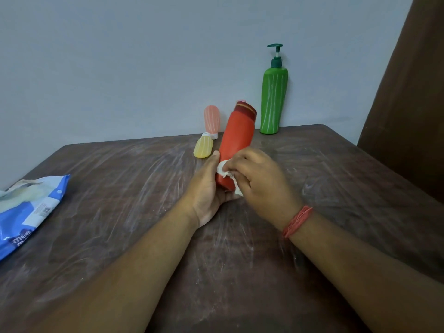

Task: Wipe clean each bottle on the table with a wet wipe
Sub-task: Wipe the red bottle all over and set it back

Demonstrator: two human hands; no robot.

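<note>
Hands meet above the middle of the brown table (120,212), where we see the left hand (206,191) wrapped around the lower end of a red bottle (236,140), holding it tilted with its dark-banded cap pointing up and away. The right hand (262,181), a red thread band (297,221) on its wrist, is closed on a crumpled white wet wipe (224,170) and presses it to the bottle's lower body. Behind, near the far edge, a small yellow bottle (203,147) lies on its side just in front of an upright pink bottle (212,121). A tall green pump bottle (274,99) stands by the wall. A blue wipes pack (28,212) lies at the table's left edge.
</note>
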